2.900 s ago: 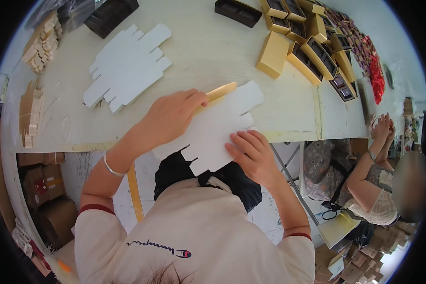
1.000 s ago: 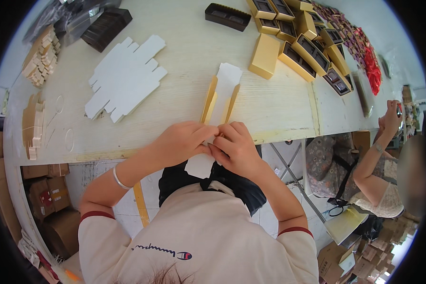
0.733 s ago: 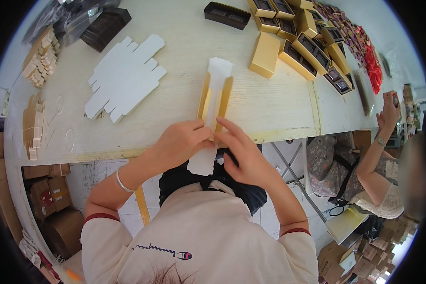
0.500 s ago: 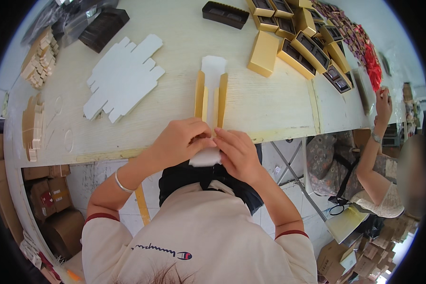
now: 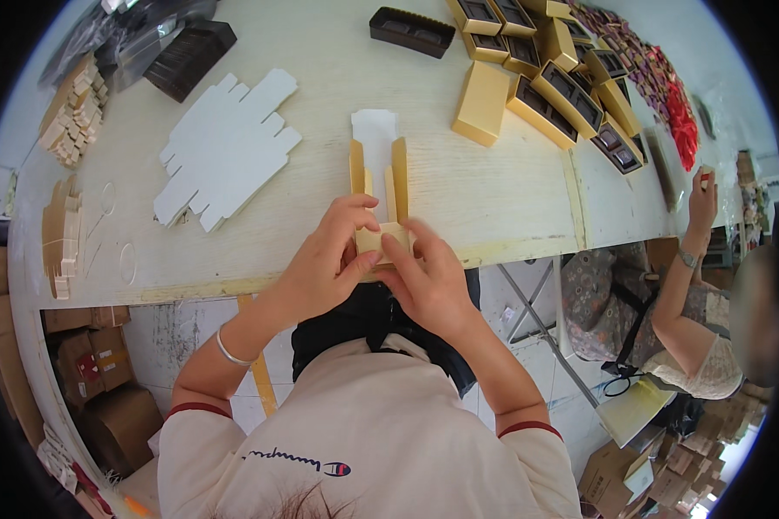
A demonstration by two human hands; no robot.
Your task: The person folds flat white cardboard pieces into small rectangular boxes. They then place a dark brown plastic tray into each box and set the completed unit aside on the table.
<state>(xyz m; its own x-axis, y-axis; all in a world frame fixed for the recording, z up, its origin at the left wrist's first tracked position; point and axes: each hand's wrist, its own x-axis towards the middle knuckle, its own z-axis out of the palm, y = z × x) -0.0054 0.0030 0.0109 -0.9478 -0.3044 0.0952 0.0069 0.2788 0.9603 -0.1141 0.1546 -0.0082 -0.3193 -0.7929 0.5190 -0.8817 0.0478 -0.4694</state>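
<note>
A partly folded gold cardboard box, white on its inner floor, lies at the table's front edge before me. Both long walls stand up, and its far end flap lies flat. At the near end the panel is raised between my hands. My left hand grips the left near corner, thumb against the end panel. From the right, my right hand closes around the other near corner, with fingers on the panel. A stack of flat white box blanks lies to the left.
Assembled gold boxes with dark inserts pile up at the back right. A dark plastic tray stands at the back; stacked dark trays sit farther left. Folded card pieces line the left edge. Another person's hand is at far right.
The near end flap, which hung over the table edge, is now folded up into an end panel. The box has shifted slightly left and toward me, with both hands around its near end.
</note>
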